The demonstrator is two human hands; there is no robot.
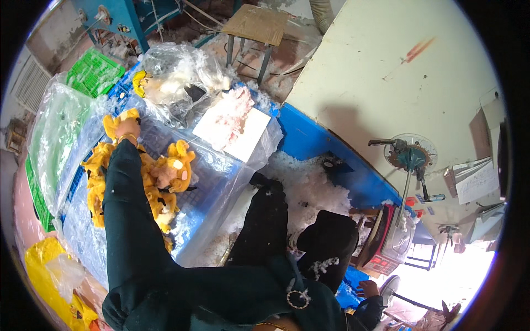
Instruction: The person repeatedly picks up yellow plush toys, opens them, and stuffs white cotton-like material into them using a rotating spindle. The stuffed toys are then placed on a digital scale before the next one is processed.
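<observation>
My left arm stretches across a plastic-covered blue crate, and my left hand (128, 129) is closed on a yellow plush piece (112, 124) at the far end of a pile. Below it, other yellow plush pieces (99, 160) lie on both sides of my sleeve. One yellow plush piece (175, 168) beside the sleeve has pale pink and white patches. My right hand (367, 288) is low at the right, away from the plush, with its fingers apart and nothing visible in it. My forearm hides part of the pile.
White stuffing fluff (309, 185) lies beside my legs. A white board (251, 132) bears pinkish fluff, near a clear bag (185, 77). A large cream panel (381, 71) with a metal fitting (409, 154) stands at right. A wooden stool (255, 23) is at the back.
</observation>
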